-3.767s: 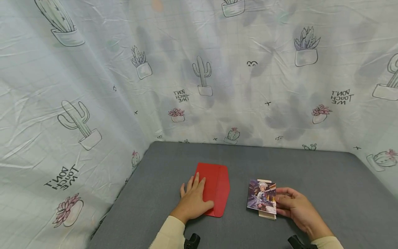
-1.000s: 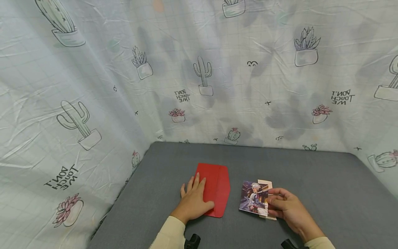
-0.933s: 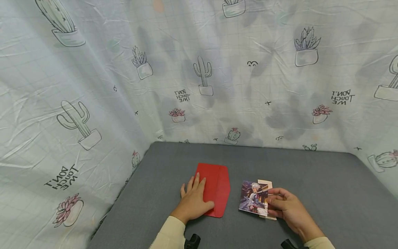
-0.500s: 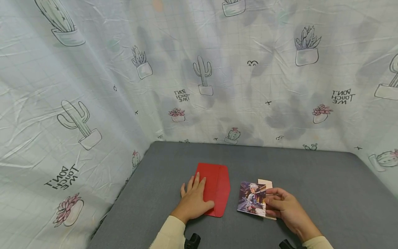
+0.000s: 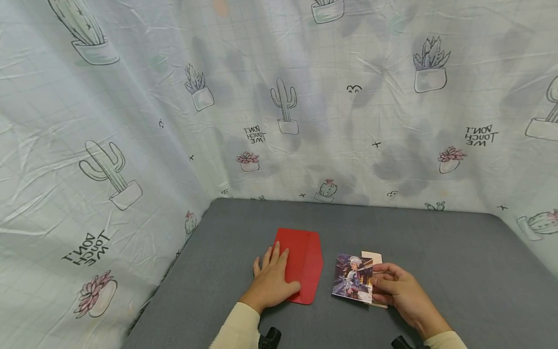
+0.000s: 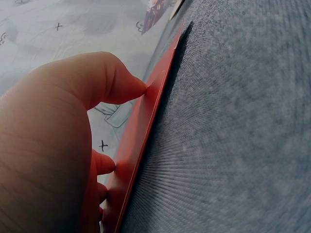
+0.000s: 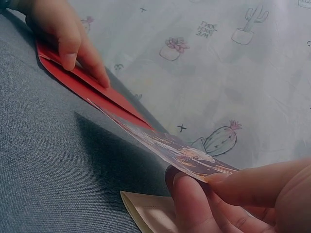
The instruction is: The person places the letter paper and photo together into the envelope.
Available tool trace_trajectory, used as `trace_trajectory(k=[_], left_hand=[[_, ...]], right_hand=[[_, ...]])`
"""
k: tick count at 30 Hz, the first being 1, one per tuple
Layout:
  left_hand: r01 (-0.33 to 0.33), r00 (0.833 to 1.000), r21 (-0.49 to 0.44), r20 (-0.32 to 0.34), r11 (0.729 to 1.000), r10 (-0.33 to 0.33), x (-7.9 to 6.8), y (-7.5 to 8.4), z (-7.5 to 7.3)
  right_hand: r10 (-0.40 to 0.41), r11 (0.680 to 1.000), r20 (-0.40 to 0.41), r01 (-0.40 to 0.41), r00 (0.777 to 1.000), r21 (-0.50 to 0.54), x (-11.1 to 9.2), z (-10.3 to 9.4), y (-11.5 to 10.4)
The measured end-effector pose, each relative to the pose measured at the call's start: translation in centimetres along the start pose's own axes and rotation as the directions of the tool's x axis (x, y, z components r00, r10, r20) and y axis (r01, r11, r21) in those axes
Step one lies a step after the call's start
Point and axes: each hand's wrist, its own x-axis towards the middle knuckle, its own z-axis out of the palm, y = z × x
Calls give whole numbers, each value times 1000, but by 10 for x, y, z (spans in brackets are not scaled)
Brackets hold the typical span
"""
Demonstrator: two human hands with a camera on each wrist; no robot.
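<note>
A red envelope lies flat on the grey table, its flap side towards the right. My left hand rests on it with fingers spread; thumb and fingertips touch the paper in the left wrist view. To the right, my right hand pinches a glossy picture card by its right edge, between thumb and fingers. The card, printed with a figure in a white hat, is tilted and raised above the table, casting a shadow in the right wrist view. Beneath it lies a folded cream paper, partly hidden by card and fingers.
Grey cloth covers the table. A pale curtain printed with cactus drawings hangs behind and at the left side. A gap of table separates the envelope from the card. Dark bands sit at both wrists.
Since the earliest frame my right hand has shifted left with the picture card, exposing more of the cream paper, which stayed put. The left hand and envelope have not moved.
</note>
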Motion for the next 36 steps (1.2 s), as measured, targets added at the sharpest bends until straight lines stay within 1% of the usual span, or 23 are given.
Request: trace_trajectory(k=[14, 21, 36], left_hand=[[5, 1000, -9, 9, 1000, -5, 0, -1, 0], [2, 1000, -13, 4, 1000, -2, 0, -1, 1], [11, 1000, -7, 17, 1000, -11, -1, -1, -1]], right_hand=[[1, 1000, -28, -1, 1000, 1, 2, 4, 3], [28, 1000, -44, -28, 999, -3, 4, 6, 5], [40, 999, -51, -40, 998, -3, 1, 14, 4]])
